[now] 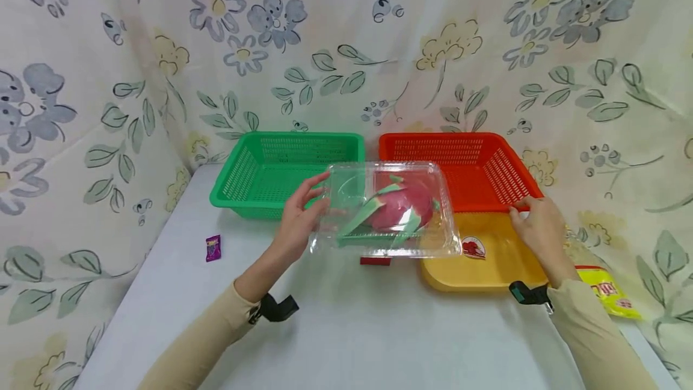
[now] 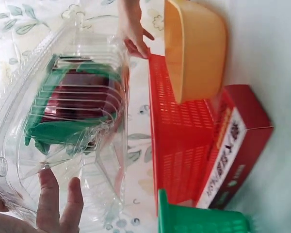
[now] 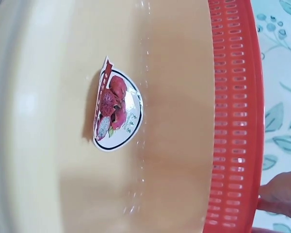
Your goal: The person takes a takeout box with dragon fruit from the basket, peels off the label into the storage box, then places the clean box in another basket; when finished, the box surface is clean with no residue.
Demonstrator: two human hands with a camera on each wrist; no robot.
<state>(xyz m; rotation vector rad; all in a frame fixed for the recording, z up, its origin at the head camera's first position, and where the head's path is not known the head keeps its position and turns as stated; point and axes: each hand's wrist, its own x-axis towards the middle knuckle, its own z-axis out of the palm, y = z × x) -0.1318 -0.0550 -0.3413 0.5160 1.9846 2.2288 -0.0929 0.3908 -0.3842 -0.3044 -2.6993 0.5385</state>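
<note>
My left hand (image 1: 300, 221) grips the left side of a clear plastic container (image 1: 446, 239), raised above the table and tilted. A pink dragon fruit (image 1: 403, 204) with green scales shows through its wall; the left wrist view has it (image 2: 82, 97) behind ribbed plastic. At the near right corner of the red basket (image 1: 520, 167), the right hand (image 1: 541, 230) pinches the rim; the right wrist view catches only part of that hand (image 3: 283, 194). Below it sits a yellow tub (image 1: 503, 269) holding a curled dragon-fruit label (image 3: 119, 109).
The green basket (image 1: 292, 212) stands at the back left. Under the raised container lies a dark red box (image 2: 242, 136), mostly hidden from the head view. A small purple packet (image 1: 213, 248) lies at left, a yellow packet (image 1: 612, 294) by the right forearm. Floral cloth hangs behind.
</note>
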